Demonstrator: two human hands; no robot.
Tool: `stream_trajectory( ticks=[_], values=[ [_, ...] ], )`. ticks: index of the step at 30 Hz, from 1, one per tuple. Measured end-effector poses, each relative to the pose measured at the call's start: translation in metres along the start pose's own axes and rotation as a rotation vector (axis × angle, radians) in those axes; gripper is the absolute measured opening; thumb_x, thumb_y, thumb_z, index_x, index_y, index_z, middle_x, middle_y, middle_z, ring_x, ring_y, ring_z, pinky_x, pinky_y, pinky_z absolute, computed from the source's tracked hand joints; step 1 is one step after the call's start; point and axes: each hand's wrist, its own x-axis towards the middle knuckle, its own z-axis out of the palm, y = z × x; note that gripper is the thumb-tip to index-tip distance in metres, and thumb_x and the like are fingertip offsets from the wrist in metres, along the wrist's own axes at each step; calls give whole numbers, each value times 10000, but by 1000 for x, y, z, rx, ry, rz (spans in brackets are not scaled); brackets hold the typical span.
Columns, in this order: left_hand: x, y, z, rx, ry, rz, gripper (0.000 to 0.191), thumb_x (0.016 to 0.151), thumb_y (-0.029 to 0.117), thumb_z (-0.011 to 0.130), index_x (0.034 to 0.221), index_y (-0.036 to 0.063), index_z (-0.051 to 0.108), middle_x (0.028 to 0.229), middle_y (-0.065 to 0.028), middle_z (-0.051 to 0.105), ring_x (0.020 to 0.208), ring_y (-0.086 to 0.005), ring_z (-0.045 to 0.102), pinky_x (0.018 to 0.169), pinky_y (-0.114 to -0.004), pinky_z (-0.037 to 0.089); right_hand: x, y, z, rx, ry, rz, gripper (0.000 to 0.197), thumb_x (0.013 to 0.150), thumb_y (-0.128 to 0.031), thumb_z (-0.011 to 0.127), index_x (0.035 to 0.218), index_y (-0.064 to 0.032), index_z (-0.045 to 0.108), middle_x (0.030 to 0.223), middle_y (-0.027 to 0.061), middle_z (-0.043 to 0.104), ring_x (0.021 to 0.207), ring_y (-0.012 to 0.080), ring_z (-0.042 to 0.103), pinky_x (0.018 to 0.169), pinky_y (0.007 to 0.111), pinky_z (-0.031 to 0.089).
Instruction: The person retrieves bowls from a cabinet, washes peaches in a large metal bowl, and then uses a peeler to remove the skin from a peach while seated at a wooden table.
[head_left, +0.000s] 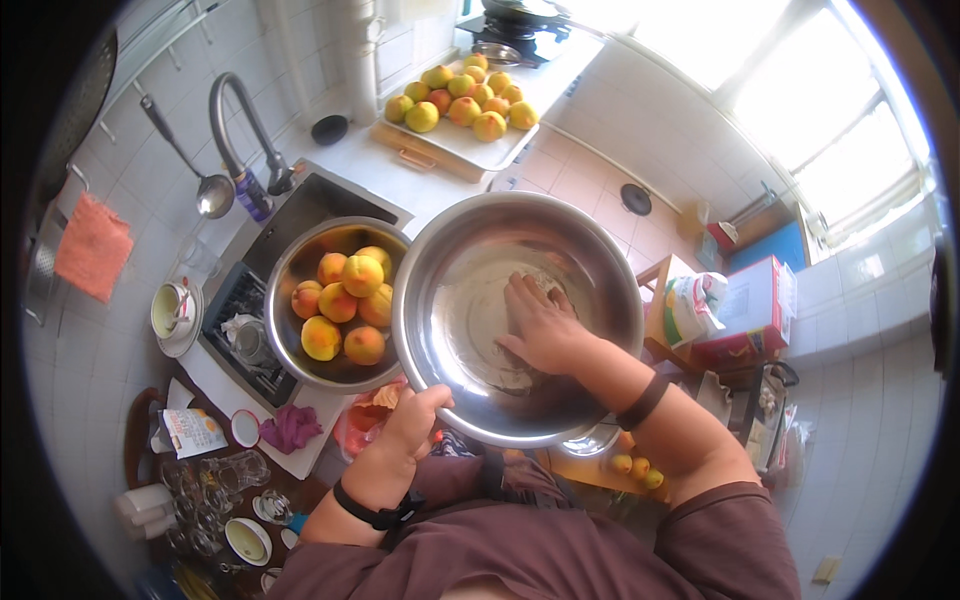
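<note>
A large stainless steel basin (450, 300) is held up in front of my body, its inside facing me. My left hand (420, 420) grips its near left rim, thumb over the edge. Inside the basin, my right hand (544, 326) lies palm down against the bottom, thumb apart from the fingers. The bottom looks wet, with a shallow pool or reflection around the fingers. Just left of it, a second steel bowl (281, 315) with several yellow-red peaches (337, 301) stands over the sink (319, 199).
Behind the sink, more peaches (465, 111) fill a white tray (517, 146) on the counter. A curved faucet (225, 105) and a hanging ladle (215, 196) are at left. Glass jars (232, 472) crowd a dark table at lower left. Boxes (742, 307) stand at right.
</note>
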Motion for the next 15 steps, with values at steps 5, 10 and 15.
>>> stream_trajectory(
  ticks=[5, 10, 15],
  values=[
    [20, -10, 7, 32, 33, 67, 110, 784, -24, 528, 866, -8, 599, 850, -106, 611, 774, -233, 632, 736, -380, 533, -33, -34, 16, 63, -133, -270, 657, 1006, -435, 450, 1534, -74, 304, 1637, 135, 202, 1511, 316, 193, 1181, 556, 197],
    [20, -13, 12, 3, 9, 198, 108, 766, -46, 540, 853, -19, 599, 851, -96, 610, 773, -228, 629, 721, -366, 526, -50, -9, 4, 118, -65, 134, 727, 984, -448, 479, 1545, -37, 268, 1644, 119, 188, 1516, 276, 190, 1175, 571, 215],
    [20, -25, 7, 173, 35, 258, 94, 759, -33, 562, 843, -32, 605, 827, -92, 610, 756, -217, 626, 697, -350, 518, -22, -4, 11, 193, 17, 360, 791, 960, -462, 506, 1544, -1, 239, 1641, 161, 170, 1517, 312, 171, 1166, 569, 236]
  ],
)
